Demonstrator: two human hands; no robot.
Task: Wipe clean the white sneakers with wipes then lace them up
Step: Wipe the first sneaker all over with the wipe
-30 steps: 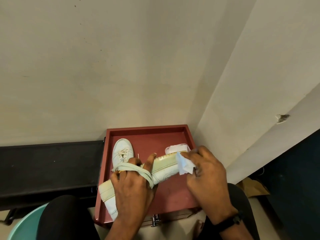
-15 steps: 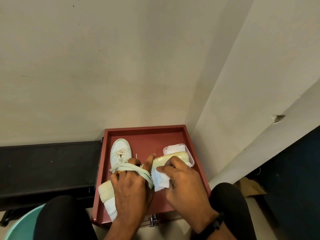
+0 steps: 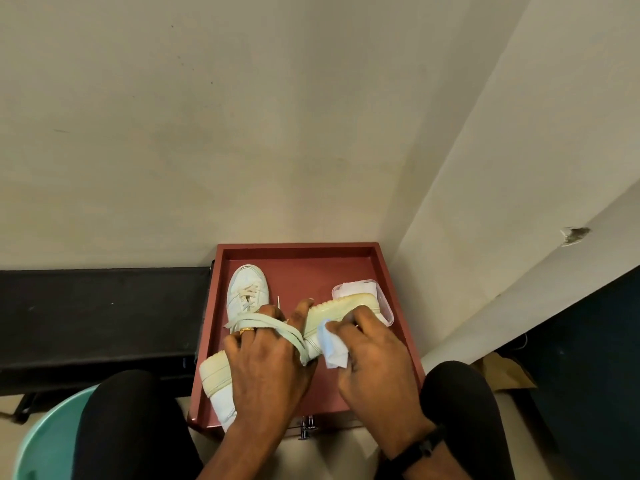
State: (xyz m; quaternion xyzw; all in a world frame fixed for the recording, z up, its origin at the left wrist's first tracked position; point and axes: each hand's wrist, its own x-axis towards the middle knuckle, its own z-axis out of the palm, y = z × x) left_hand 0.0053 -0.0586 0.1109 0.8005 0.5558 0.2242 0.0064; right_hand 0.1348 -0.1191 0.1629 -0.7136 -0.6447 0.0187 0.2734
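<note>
My left hand grips a white sneaker turned on its side over the red tray, its pale yellow sole facing up. A loose white lace lies draped across that hand's fingers. My right hand holds a crumpled white wipe and presses it against the sneaker's side, just below the sole. The second white sneaker, with a lace in its eyelets, lies flat in the tray's back left part. A clear plastic tub of wipes sits behind the held sneaker's toe, partly hidden.
The tray stands in a corner between two cream walls. A black bench runs along its left. A teal basin is at the bottom left by my left knee. Brown paper lies on the floor to the right.
My right hand has slid the wipe from the sneaker's toe end leftward and down along its side, towards my left hand. The left hand has kept its hold.
</note>
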